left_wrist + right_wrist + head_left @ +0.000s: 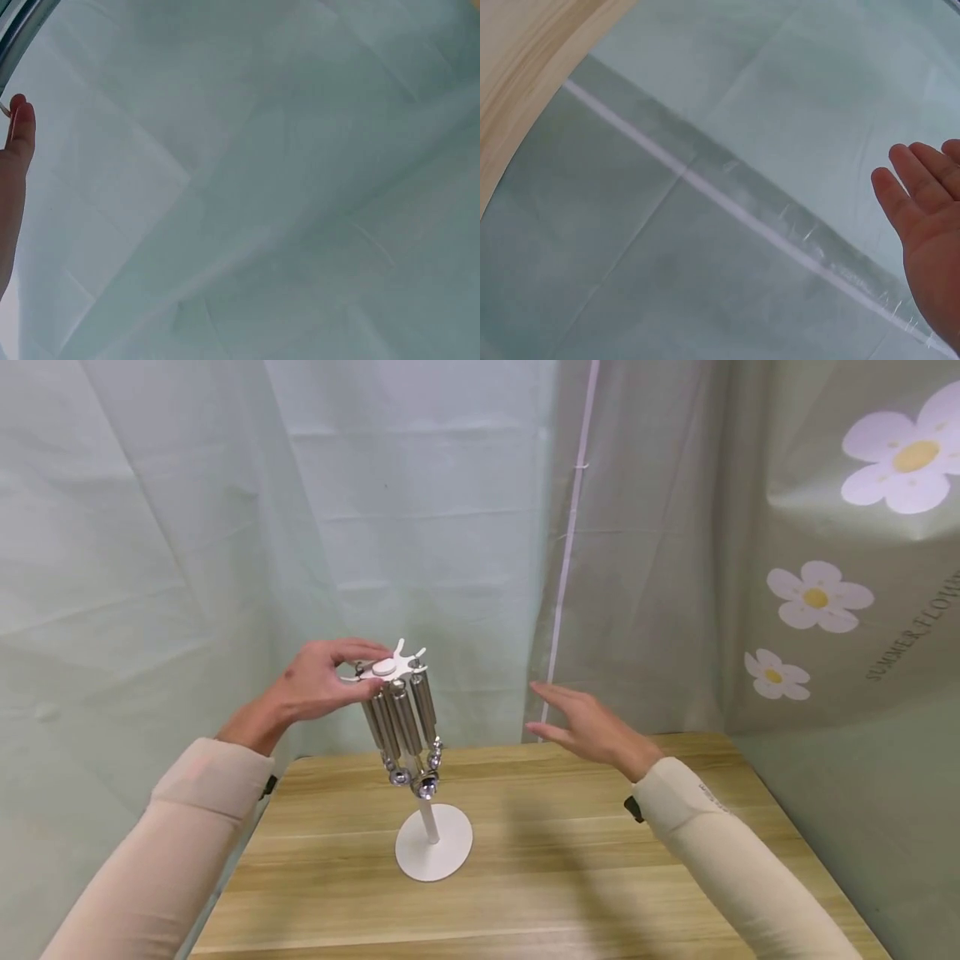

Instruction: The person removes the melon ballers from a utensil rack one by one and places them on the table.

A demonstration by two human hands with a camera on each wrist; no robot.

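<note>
A white stand with a round base rises from the wooden table. Its branched white top carries several hanging metal tubes ending in small silver balls. My left hand pinches the left side of that white top with curled fingers. In the left wrist view only a fingertip shows against the curtain. My right hand hovers to the right of the tubes, fingers straight, holding nothing; in the right wrist view its flat fingers show at the right edge.
A pale green curtain hangs close behind the table. On the right hangs a flower-printed sheet. The table's back edge shows in the right wrist view.
</note>
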